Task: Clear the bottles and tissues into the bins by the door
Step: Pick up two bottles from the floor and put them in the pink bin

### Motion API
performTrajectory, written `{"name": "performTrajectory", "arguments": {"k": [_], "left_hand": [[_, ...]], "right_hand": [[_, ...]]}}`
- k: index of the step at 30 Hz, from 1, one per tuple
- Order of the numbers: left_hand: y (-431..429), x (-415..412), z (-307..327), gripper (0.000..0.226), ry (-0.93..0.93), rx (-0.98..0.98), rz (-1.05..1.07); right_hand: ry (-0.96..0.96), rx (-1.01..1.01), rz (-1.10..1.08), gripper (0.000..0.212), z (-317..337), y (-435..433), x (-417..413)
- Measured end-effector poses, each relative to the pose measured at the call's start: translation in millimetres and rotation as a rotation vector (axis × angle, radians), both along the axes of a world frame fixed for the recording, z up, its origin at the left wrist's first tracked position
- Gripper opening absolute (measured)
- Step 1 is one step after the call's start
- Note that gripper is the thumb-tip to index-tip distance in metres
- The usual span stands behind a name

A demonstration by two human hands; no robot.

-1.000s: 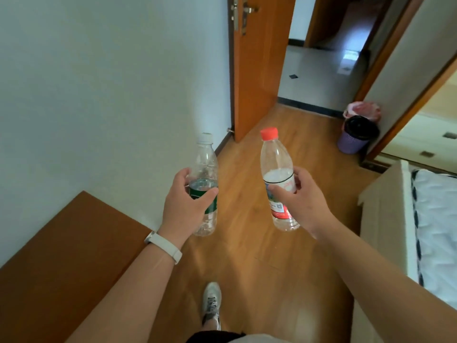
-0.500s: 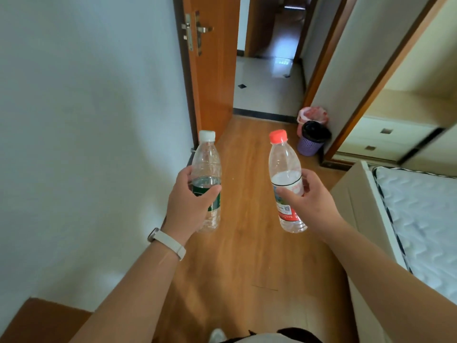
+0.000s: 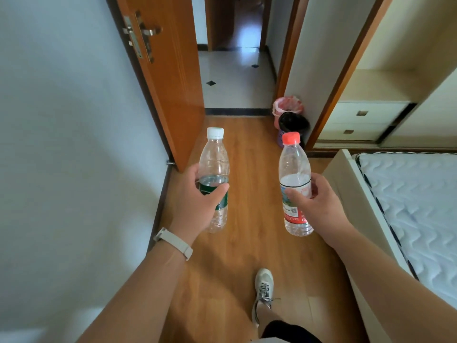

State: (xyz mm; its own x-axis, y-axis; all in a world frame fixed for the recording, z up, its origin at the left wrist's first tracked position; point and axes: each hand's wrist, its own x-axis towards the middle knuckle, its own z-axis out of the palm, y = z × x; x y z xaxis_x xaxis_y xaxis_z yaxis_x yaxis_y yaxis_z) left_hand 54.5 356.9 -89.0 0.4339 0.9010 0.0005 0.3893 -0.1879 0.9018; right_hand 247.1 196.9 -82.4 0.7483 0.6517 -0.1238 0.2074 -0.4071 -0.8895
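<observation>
My left hand [image 3: 195, 201] grips a clear bottle with a white cap and green label [image 3: 214, 159], held upright. My right hand [image 3: 319, 206] grips a clear bottle with a red cap and red label [image 3: 294, 164], also upright. Ahead by the doorway stand two bins: a purple bin with a black liner [image 3: 293, 123], partly hidden behind the red cap, and behind it a bin with a pink liner [image 3: 288, 106]. No tissues are in view.
An open wooden door [image 3: 170, 78] stands on the left, a white wall [image 3: 69, 144] beside it. A bed with a white mattress [image 3: 415, 201] fills the right side, a wardrobe with drawers [image 3: 363, 120] beyond it. My shoe [image 3: 264, 288] is on the wooden floor.
I have walked toward the doorway; the bins and door are closer and more central. The brown furniture at lower left has left view. Both hands still hold their bottles.
</observation>
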Motion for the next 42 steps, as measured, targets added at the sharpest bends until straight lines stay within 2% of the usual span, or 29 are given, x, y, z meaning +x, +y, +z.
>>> {"name": "performTrajectory", "arguments": {"k": [8,15,21,27,33,38,42], "left_hand": [[57.3,114.5,18.3,0.070,0.058,0.044,0.000],[92.9,214.5,28.4,0.068,0.071,0.086,-0.020],[124.6,264.7,31.7,0.071,0.081,0.106,-0.050],[172.4,301.0,22.6,0.070,0.060,0.085,-0.067],[248.5,335.3,8.4,0.067,0.049,0.043,-0.124],[338.6,360.3,11.8,0.061,0.020,0.012,-0.176],[412.6,375.9,15.2,0.062,0.007,0.008,-0.206]], "right_hand": [[0.083,0.032,0.007,0.045,-2.3,61.6,111.1],[0.070,0.042,0.009,0.048,1.0,95.4,211.6],[0.074,0.041,-0.007,0.053,3.8,121.7,258.7],[0.083,0.013,-0.039,0.047,-6.5,163.2,290.9],[0.059,-0.033,-0.108,0.047,-11.4,229.7,321.2],[0.050,-0.070,-0.186,0.060,-4.2,311.1,339.2],[-0.013,-0.094,-0.210,0.063,8.7,378.9,350.8]]}}
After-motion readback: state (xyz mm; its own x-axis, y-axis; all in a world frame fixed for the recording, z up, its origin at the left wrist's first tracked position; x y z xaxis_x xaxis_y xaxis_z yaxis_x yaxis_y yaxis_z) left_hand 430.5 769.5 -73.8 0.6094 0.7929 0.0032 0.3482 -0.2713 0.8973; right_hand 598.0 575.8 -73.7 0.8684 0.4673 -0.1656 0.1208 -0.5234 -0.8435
